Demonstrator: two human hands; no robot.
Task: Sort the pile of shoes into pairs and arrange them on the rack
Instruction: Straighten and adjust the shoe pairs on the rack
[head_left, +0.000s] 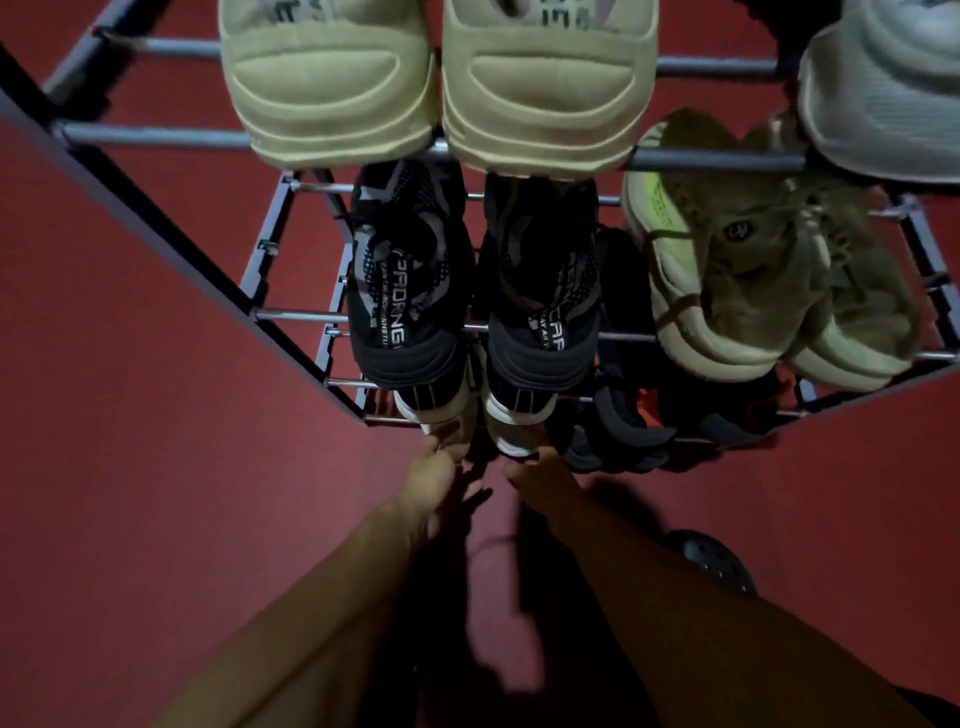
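Left hand (441, 457) and right hand (530, 467) touch the heels of a black pair with white soles (467, 410) on the lowest rack tier; grip unclear (fingers hidden, dim). Above: black knit pair with printed lettering (410, 280), fuzzy olive pair (753, 270), chunky beige pair (436, 88). Metal-tube rack (156, 136), red floor (130, 415).

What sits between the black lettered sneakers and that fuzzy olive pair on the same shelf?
In the head view, no shoe: only rack bars between the black lettered sneakers and the olive pair, with dark shoes visible on the tier below.
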